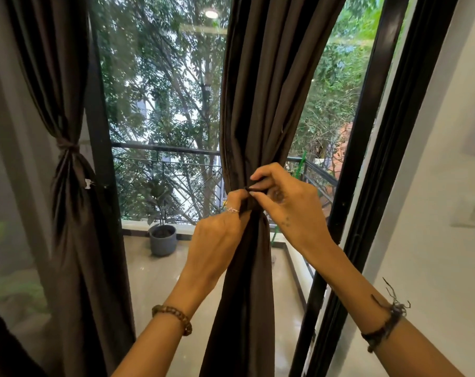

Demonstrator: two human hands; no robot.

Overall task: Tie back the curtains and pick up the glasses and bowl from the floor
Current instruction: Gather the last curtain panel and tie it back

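tying off the middle curtain (254, 104) is the step in hand: both hands meet at its gathered waist, where the dark tie band (251, 195) wraps the bunched cloth. the left hand (217, 235) pinches the band's end between thumb and curled fingers, and the right hand (288, 202) pinches the other end just beside it, fingers bent over the knot. to do it well, keep the folds bunched tight while drawing both ends snug, so the wrap does not slide down the smooth fabric; pull evenly, or the knot will probably sit crooked. the left curtain (68, 164) already hangs cinched by its own tie (68, 146), a fair guide for height. the glasses and bowl are not in view, so the floor pickup likely waits.
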